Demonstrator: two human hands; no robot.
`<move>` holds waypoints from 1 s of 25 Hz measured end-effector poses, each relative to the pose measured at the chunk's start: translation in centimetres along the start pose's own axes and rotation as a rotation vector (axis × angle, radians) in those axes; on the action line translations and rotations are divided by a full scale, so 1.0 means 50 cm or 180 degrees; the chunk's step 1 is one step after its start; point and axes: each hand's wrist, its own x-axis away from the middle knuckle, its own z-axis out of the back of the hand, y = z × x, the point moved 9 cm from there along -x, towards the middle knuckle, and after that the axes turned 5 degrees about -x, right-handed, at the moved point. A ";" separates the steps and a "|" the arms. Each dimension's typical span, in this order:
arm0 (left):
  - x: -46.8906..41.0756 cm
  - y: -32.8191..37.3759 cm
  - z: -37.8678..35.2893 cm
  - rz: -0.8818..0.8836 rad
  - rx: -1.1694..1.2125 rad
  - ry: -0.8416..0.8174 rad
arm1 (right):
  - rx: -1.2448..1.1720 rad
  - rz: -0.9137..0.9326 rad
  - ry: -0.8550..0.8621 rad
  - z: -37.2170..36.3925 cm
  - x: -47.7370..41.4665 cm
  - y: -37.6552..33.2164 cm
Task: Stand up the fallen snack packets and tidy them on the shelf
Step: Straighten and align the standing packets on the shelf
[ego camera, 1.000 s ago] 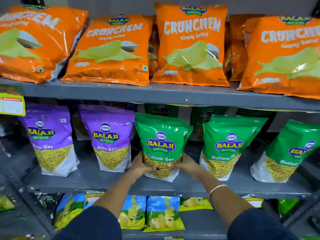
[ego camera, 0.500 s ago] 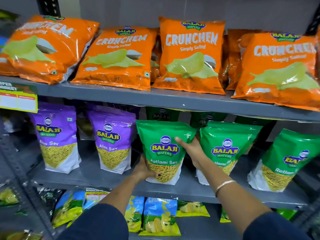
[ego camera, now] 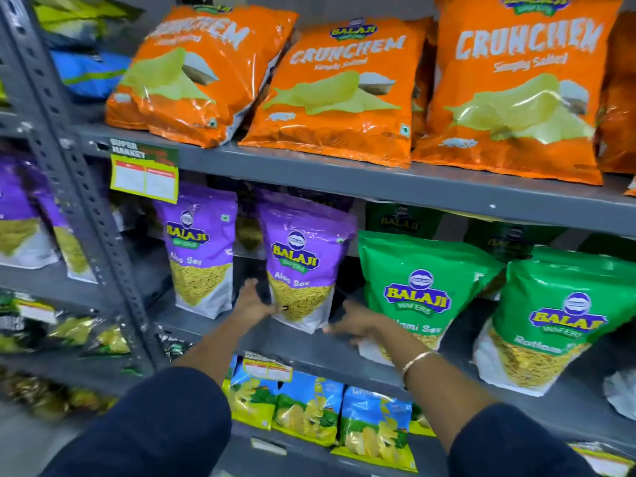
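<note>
Your left hand [ego camera: 256, 302] is pressed flat against the left side of a purple Aloo Sev packet [ego camera: 303, 259]. Its fingers are spread, not curled around anything. Your right hand [ego camera: 358, 324] is low at the right bottom corner of that same packet, fingers stretched out and blurry, so you cannot tell if it touches the bag or holds anything.

The purple packet stands up on the gray middle shelf [ego camera: 241, 333], leaning a little to the right. Another purple packet [ego camera: 201, 251] stands just to its left, with a gap between them. To the right stands a green Ratlami Sev packet [ego camera: 418, 290], and your right wrist, with a thin bangle [ego camera: 415, 360], crosses in front of its bottom. A second green packet [ego camera: 554, 321] stands farther right, nearer to you.

Up on the top shelf, big orange Crunchem bags [ego camera: 339, 94] lean back in a row. A yellow and green price tag [ego camera: 144, 173] hangs from that shelf's edge. Down below are blue and yellow chip packets [ego camera: 309, 413].
</note>
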 end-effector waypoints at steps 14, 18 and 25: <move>-0.011 -0.010 0.017 -0.0281 -0.0193 -0.0503 | -0.2859 0.1142 0.1157 -0.013 -0.046 -0.115; -0.013 -0.026 0.002 -0.0132 0.0033 -0.0746 | -0.3519 0.1304 0.1629 0.081 -0.010 -0.177; 0.023 -0.068 -0.022 0.0645 -0.0800 -0.1054 | -0.2407 0.0473 0.1281 0.010 0.030 -0.093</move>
